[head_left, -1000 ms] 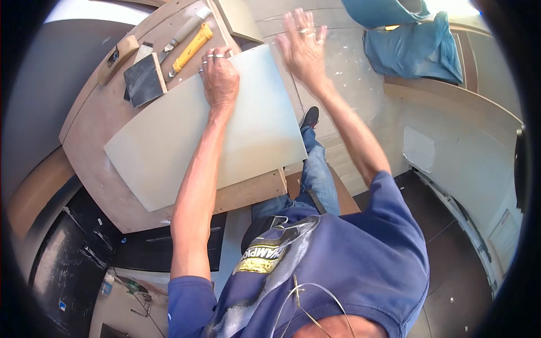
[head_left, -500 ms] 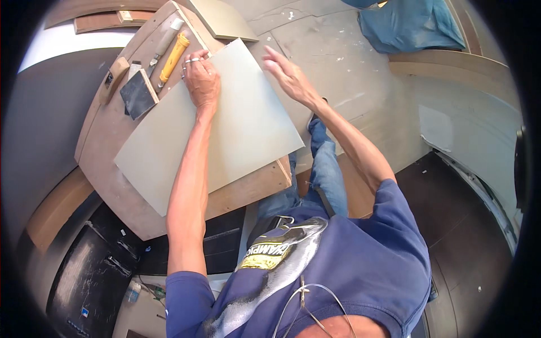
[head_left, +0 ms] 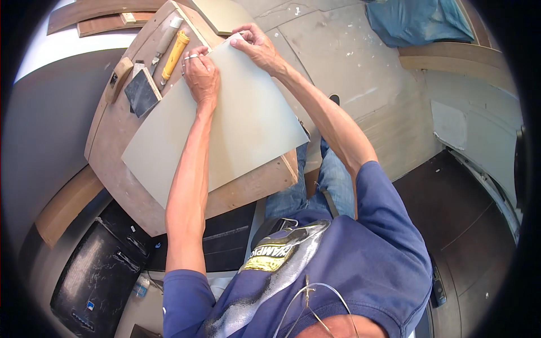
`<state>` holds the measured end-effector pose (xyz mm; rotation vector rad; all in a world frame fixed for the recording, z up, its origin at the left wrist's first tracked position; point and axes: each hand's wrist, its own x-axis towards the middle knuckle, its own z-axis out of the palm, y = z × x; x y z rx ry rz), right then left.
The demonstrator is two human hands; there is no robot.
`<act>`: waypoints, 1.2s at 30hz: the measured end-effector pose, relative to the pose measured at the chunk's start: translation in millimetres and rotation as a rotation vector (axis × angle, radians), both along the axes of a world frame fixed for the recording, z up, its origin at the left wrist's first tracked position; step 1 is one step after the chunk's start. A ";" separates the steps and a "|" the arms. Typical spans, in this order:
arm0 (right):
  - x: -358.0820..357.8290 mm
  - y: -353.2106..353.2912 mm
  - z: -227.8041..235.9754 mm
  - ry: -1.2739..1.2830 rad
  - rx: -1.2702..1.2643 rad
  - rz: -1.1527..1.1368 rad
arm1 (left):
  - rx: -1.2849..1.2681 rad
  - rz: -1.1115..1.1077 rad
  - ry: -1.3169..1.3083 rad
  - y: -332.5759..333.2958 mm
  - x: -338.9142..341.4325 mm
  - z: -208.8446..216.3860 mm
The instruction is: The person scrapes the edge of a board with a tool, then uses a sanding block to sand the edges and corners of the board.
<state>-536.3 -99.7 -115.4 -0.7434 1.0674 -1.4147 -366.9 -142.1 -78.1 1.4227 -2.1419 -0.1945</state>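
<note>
A pale grey-green rectangular sheet (head_left: 253, 124) lies aslant over a wooden workbench (head_left: 242, 191), its right part sticking out past the bench. My left hand (head_left: 201, 77), with rings on its fingers, lies on the sheet at the far edge, its fingers curled over that edge. At the far right corner my right hand (head_left: 256, 46) pinches the sheet between thumb and fingers. Left of my left hand lie a yellow-handled tool (head_left: 175, 56) and a grey-handled tool (head_left: 167, 40). Nearer the sheet's left edge is a dark flat block with a wooden side (head_left: 142, 93).
A small wooden hand plane (head_left: 118, 80) sits at the bench's left edge. Another pale board (head_left: 220, 14) leans at the far end. Curved wooden strips (head_left: 101, 14) lie at the far left. Blue cloth (head_left: 417, 22) hangs at the far right. A black panel (head_left: 93, 276) is low on the left.
My right hand has come in from beside the sheet and taken hold of its far right corner. My left hand stays at the far edge. The whole view has shifted slightly.
</note>
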 end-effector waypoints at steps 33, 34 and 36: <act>162.0 -124.7 111.0 1.066 -0.755 0.442 | 0.077 0.037 -0.063 63.9 -2.6 8.0; 191.0 -129.9 114.5 1.267 -0.879 0.512 | 0.117 0.049 -0.015 65.8 -2.3 7.8; 219.1 -144.1 91.4 1.524 -0.967 0.493 | 0.196 0.039 0.086 62.0 -16.4 11.2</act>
